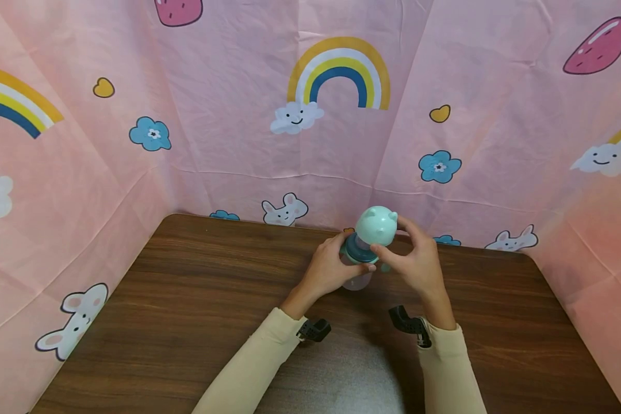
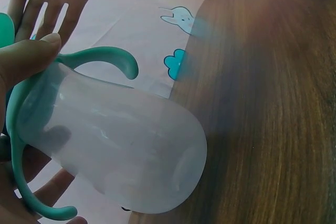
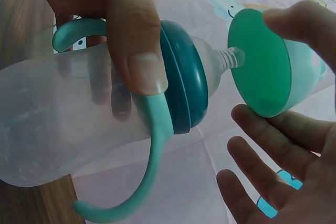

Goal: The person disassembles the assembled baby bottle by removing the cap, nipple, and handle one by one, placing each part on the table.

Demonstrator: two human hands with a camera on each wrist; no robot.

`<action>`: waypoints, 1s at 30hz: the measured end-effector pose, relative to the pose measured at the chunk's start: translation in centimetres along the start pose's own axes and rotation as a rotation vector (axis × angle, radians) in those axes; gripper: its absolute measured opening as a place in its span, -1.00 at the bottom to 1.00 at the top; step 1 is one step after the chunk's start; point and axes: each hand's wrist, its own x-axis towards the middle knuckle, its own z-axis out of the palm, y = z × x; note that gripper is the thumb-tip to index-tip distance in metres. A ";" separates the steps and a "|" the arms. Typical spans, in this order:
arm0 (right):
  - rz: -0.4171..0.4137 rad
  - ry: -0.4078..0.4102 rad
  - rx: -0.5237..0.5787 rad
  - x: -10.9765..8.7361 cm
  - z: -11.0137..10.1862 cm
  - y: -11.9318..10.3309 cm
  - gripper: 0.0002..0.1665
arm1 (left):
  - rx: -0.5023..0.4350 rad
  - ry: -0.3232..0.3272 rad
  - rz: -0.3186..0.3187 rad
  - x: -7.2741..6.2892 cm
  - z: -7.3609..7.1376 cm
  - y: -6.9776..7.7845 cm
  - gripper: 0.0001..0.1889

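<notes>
A baby bottle [image 3: 63, 108] with a translucent body, a dark teal collar [image 3: 181, 77], a clear nipple [image 3: 214, 64] and two mint side handles [image 2: 107, 56] is gripped near its neck by my left hand [image 1: 328, 267]. My right hand [image 1: 419, 261] pinches a rounded mint cap [image 1: 376, 225] with small ear-like bumps between thumb and fingers. In the right wrist view the cap's open underside faces the nipple, whose tip is right at its rim. The bottle stands over the far part of the table in the head view.
A brown wood-grain table [image 1: 196, 310] lies under both arms. Pink fabric [image 1: 227, 115] printed with rainbows, clouds and bunnies hangs along its back and sides. A black wrist camera [image 1: 314, 329] is strapped at the left cuff, another camera [image 1: 406, 320] at the right.
</notes>
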 end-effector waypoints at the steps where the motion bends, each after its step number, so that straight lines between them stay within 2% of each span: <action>1: -0.002 0.005 -0.001 0.0 0.0 0.0 -0.23 | -0.001 -0.001 -0.002 0.0 0.0 0.0 -0.12; 9: 0.003 0.040 0.010 0.0 -0.1 0.0 -0.27 | 0.002 -0.002 -0.001 0.0 0.0 0.0 -0.14; 30: 0.100 0.123 0.041 -0.1 -0.7 -0.2 -0.27 | -0.005 0.001 -0.009 -0.1 0.0 0.0 -0.13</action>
